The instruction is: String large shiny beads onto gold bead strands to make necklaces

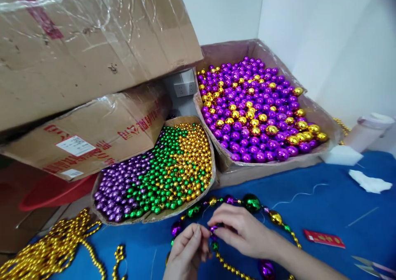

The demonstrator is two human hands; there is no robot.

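Note:
A bead necklace [252, 202] of large and small purple, green and gold beads curves over the blue table around my hands. My left hand [190, 249] is closed, thumb and fingertips pinched at the strand beside small purple beads. Facing it, my right hand [239, 230] is closed too, its fingers bent around the strand at a purple bead [213, 228]. A green bead [214, 245] and a thin gold bead chain [227, 266] hang just below the fingertips. What exactly lies between the left fingertips is too small to tell.
Behind the hands stand a carton of small purple, green and gold beads [161, 181] and a carton of larger purple and gold ones [247, 119]. Gold bead chains [58, 247] lie left. A red packet [324, 238], scissors [371, 267] and white tissue [369, 181] lie right.

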